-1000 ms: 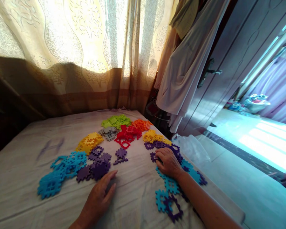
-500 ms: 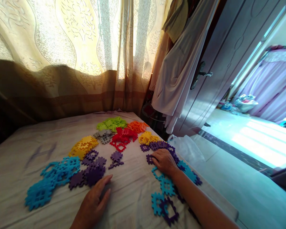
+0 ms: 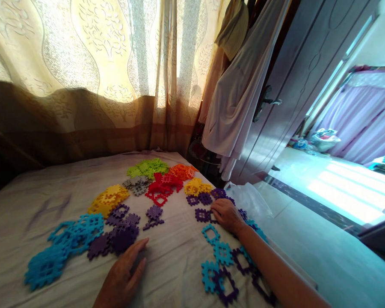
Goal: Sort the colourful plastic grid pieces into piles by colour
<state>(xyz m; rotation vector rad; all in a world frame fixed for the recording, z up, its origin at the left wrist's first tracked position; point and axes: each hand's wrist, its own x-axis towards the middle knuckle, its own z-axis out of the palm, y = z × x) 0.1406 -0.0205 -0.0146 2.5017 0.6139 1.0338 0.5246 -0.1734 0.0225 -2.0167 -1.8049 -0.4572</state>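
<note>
My left hand rests at the lower middle, fingers apart and holding nothing, just below a dark purple pile of notched plastic pieces. On the right, my right hand lies over purple pieces; its fingertips touch a piece beside a purple square, and what lies under the palm is hidden. Below it are a light blue frame piece, a light blue square and a purple frame. A small purple group sits between my hands.
Blue pieces and a yellow pile lie on the left of the sheet. Farther back are grey, green, red, orange and yellow pieces. A plastic bag lies beyond the right edge.
My right hand has moved slightly right, and purple pieces near its fingers have shifted and spread apart. My left hand has hardly moved. The view has shifted a little.
</note>
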